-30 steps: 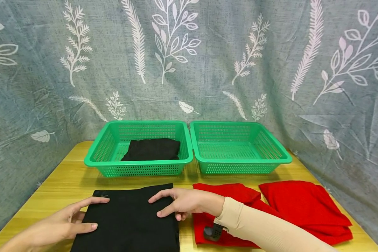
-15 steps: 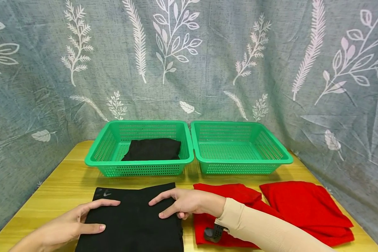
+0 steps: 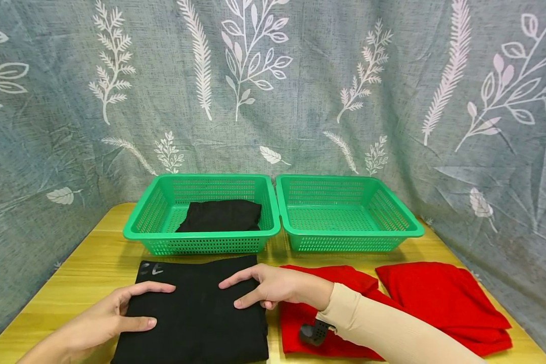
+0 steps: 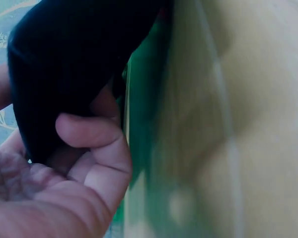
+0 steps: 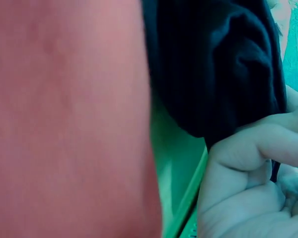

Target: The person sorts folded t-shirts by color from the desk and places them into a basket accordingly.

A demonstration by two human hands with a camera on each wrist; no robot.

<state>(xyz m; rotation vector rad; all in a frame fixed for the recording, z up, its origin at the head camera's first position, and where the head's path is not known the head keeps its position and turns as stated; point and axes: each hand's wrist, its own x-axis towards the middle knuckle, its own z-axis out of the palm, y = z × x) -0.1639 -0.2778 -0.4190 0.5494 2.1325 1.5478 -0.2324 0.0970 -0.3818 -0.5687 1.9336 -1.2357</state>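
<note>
A folded black garment (image 3: 195, 313) with a small grey print at its far left corner is held between my two hands at the front of the table. My left hand (image 3: 100, 318) grips its left edge, thumb and index finger on top. In the left wrist view, other fingers (image 4: 107, 163) curl beneath the dark cloth. On the right edge, my right hand (image 3: 277, 288) grips the garment in the same way. The right wrist view shows bent fingers (image 5: 243, 153) under the bunched black fabric (image 5: 223, 64).
Behind the garment stands a green basket (image 3: 200, 235) with a folded black cloth (image 3: 220, 215) inside. A second green basket (image 3: 352, 233) sits beside it on the right. Two folded red garments (image 3: 441, 298) (image 3: 327, 275) lie on the wooden table (image 3: 82, 273), partly under my right forearm.
The left hand has shifted right and slightly forward along the black garment. The garment has moved a little forward and right with both hands, showing more of its grey print.
</note>
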